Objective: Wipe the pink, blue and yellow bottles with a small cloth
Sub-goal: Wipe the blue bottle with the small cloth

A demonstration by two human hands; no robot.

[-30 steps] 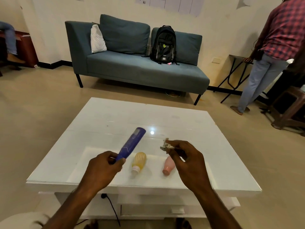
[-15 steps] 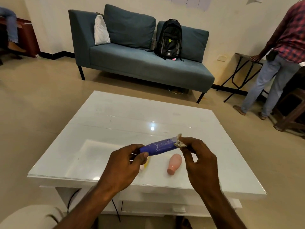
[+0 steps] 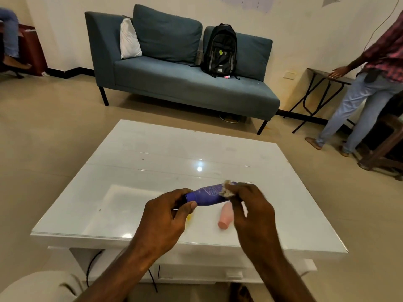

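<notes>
**Fingers on the blue bottle, cloth at its other end**

Fingers [image 3: 189,206] of the left hand [image 3: 165,216] curl round one end of the blue bottle [image 3: 209,194], held level above the tabletop [image 3: 152,162]. The right hand [image 3: 250,210] pinches a small frayed cloth [image 3: 227,190] against the bottle's other end.

The pink bottle [image 3: 225,216] lies on its side on the tabletop, just below the right fingers. The yellow bottle [image 3: 188,217] shows only a sliver under the left fingers.

Judgement: the blue bottle's wipe is under way. Whether pink and yellow are done cannot be told.

The blue bottle is slim and glossy, with pale print along its side.
</notes>
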